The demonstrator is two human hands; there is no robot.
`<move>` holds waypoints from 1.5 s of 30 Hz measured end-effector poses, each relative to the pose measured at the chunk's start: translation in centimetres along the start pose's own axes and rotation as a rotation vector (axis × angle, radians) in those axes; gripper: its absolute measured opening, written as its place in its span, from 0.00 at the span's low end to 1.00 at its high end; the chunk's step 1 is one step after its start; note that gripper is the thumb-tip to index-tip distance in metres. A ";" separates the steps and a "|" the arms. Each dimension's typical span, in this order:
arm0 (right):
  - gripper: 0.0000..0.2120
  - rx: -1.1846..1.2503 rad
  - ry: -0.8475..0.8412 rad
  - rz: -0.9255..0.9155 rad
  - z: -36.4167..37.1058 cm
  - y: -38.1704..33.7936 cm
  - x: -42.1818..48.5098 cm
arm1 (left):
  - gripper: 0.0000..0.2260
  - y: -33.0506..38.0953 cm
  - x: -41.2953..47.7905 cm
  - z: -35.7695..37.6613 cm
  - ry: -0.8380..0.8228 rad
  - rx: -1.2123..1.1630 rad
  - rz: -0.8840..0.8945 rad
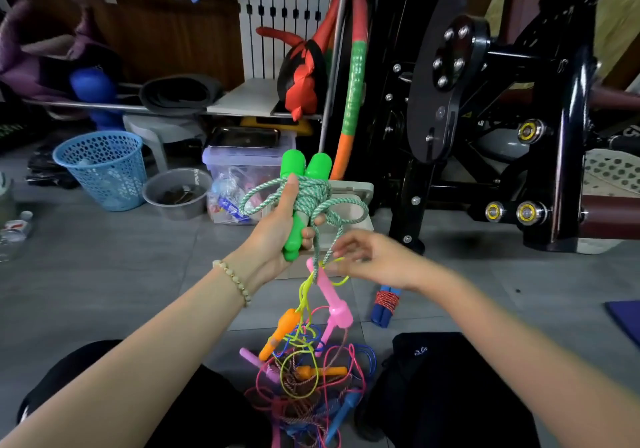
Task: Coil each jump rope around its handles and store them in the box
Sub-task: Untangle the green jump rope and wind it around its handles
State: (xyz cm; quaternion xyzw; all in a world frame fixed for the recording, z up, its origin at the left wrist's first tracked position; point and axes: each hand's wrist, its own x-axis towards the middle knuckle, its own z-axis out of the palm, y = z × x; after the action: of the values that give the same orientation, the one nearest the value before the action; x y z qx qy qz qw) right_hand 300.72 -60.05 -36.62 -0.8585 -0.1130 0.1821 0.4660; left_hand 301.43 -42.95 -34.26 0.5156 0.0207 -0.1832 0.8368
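My left hand (277, 229) grips two green handles (304, 170) held upright side by side, with a green-and-white rope (311, 201) wound around them and loops sticking out. A strand hangs down from the bundle. My right hand (367, 257) is just below and to the right, blurred, fingers spread near that hanging strand. Below lies a tangled pile of ropes (304, 371) with pink, orange and blue handles on the floor between my knees. A coiled blue-handled rope (386, 304) lies on the floor to the right. A beige box (353, 198) sits behind the green bundle.
A clear plastic bin (242, 177), a grey bowl (178, 193) and a blue mesh basket (104, 170) stand at the back left. A black exercise machine (502, 118) fills the right. A striped hoop (353, 101) leans upright. A blue mat edge (627, 319) shows far right.
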 end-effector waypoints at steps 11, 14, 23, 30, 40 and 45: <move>0.30 -0.032 0.129 0.018 3.8 5.7 1.7 | 0.20 0.7 0.6 0.5 0.016 -0.150 -0.021; 0.34 -0.010 0.143 0.106 5.0 6.1 2.7 | 0.20 0.9 0.8 0.9 0.011 -0.174 -0.023; 0.06 0.252 -0.138 0.099 4.4 5.8 1.2 | 0.21 2.1 2.0 -1.2 0.136 -0.181 0.088; 0.17 0.400 -0.164 0.191 0.2 2.2 -0.5 | 0.22 1.7 2.8 -3.2 0.233 -0.033 0.078; 0.07 0.152 -0.368 0.164 -3.3 -0.8 -1.8 | 0.21 0.9 2.8 -2.1 0.224 -0.068 0.061; 0.19 0.347 -0.195 0.042 -3.3 -0.7 -1.7 | 0.21 0.6 2.7 -2.1 0.233 0.105 0.020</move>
State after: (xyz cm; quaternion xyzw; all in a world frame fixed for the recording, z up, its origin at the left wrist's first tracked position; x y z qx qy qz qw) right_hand 300.55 -62.76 -34.04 -0.7459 -0.1065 0.2909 0.5897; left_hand 304.48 -41.63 -35.30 0.5765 0.1031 -0.1146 0.8024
